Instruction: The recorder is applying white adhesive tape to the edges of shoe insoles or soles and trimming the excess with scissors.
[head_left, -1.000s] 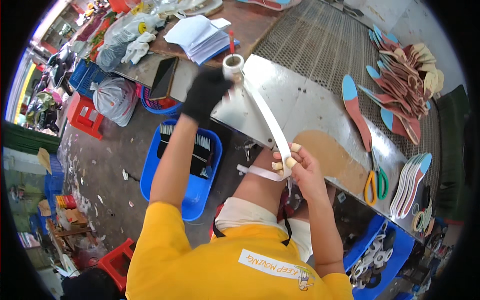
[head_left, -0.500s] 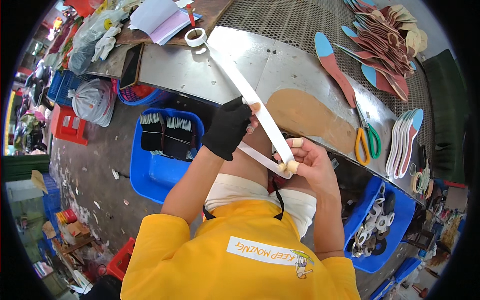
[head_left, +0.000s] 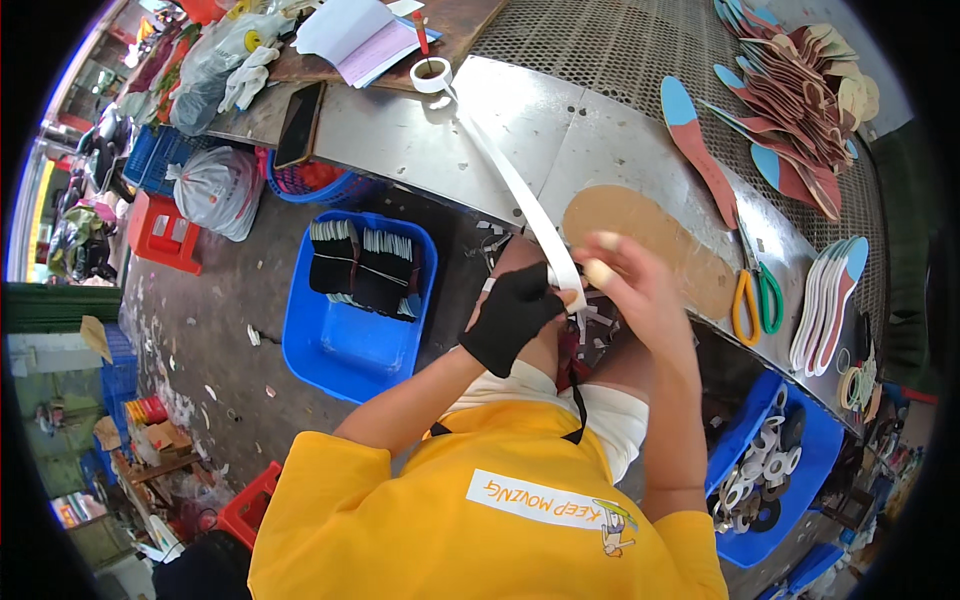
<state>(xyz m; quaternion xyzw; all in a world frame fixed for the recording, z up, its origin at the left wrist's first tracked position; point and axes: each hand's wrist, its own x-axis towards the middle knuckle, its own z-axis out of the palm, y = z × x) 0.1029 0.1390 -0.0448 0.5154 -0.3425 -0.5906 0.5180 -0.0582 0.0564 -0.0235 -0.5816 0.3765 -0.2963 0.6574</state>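
Observation:
A white tape roll (head_left: pixel 416 80) lies on the metal bench with a red-handled tool (head_left: pixel 421 35) standing up in its hole. From the roll a long white tape strip (head_left: pixel 510 178) stretches toward me over the bench edge. My left hand (head_left: pixel 515 318), in a black fingerless glove, pinches the strip near its lower end, above my lap. Just right of it is my right hand (head_left: pixel 640 285), blurred by motion, with pale coverings on its fingertips. Whether those fingers grip anything cannot be made out. A brown insole-shaped sheet (head_left: pixel 650 240) lies on the bench behind my right hand.
Scissors (head_left: pixel 755 295), a red-and-blue insole (head_left: pixel 695 145), stacked white insoles (head_left: pixel 822 310) and an insole pile (head_left: pixel 790 100) lie at the right. A phone (head_left: pixel 300 125) rests at the bench's left edge. Blue bins (head_left: pixel 350 365) stand below on both sides; the right one holds tape rolls (head_left: pixel 765 465).
My left hand has slid down along the strip toward its lower end. My right hand has come off the strip's end and moved up and right. The whole view has shifted slightly.

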